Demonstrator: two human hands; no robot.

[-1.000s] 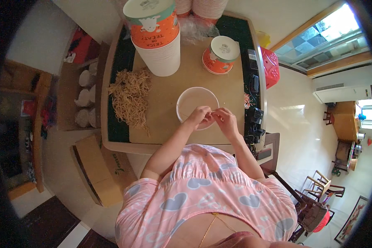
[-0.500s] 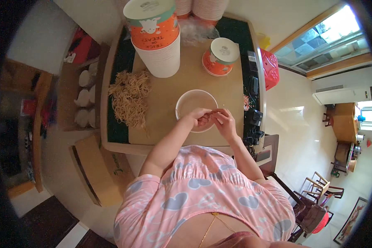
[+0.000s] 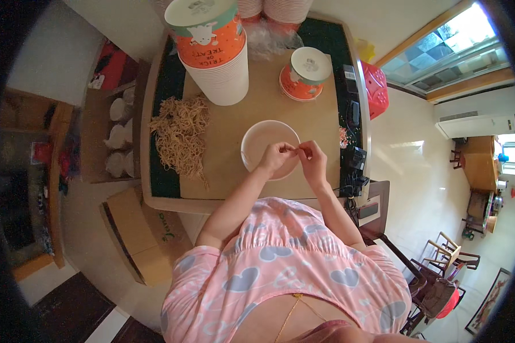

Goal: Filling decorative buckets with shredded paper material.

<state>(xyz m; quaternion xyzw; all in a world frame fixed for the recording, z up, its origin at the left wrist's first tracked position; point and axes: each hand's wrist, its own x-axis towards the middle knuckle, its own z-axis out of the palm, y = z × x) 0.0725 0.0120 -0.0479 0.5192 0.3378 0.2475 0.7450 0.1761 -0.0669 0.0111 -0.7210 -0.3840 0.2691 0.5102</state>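
Observation:
A white paper bucket stands with its open mouth up near the table's front edge. Over its right part my left hand is closed in a pinch, thumb and forefinger meeting. My right hand pinches too, at the bucket's right rim, and the fingertips of both hands touch. Whatever they hold is too small to make out. To the left lies a loose heap of tan twisted cords.
A tall stack of nested orange-and-white paper buckets stands behind the cords. An inverted short stack of buckets is at the back right. Black chargers and small colourful bits line the right edge. A red stool stands beyond.
My left hand has uncurled from a looser fist into a fingertip pinch. My right fingers have drawn together, and both hands have risen slightly in the picture.

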